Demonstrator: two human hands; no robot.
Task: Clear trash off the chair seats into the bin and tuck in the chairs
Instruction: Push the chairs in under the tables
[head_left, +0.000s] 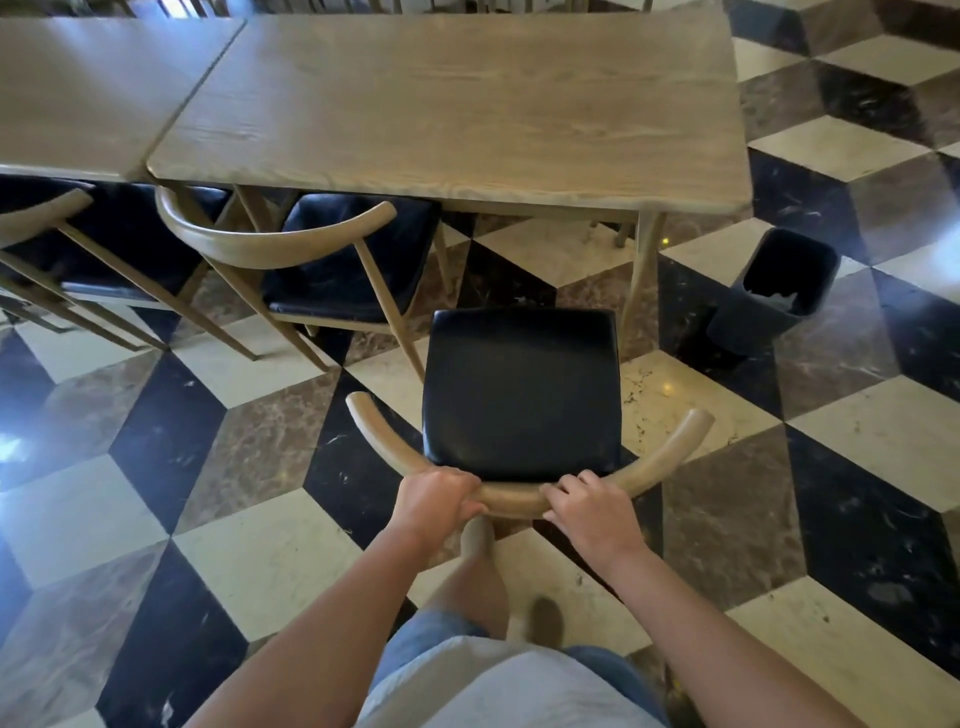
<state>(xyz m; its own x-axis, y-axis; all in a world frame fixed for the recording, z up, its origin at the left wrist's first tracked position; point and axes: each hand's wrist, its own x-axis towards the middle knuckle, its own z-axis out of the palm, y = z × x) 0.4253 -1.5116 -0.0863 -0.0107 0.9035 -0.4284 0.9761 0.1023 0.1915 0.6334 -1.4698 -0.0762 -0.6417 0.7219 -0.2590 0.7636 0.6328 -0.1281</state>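
Chair (522, 395): both my grips, left (435, 498) and right (592, 506), curl round backrest; push straight, level, under surface (467, 104).

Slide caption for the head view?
Both hands grip the curved chair backrest, black seat bare, facing the wooden table.

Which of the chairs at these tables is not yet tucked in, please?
The chair nearest the camera, gripped by the left hand and right hand; its whole black seat is clear of the table, unlike the others.

The checkered floor (270, 561) carries the chair (522, 395) and the dark bin (769, 296) (crumpled trash inside). The bench (457, 104) stands there too.
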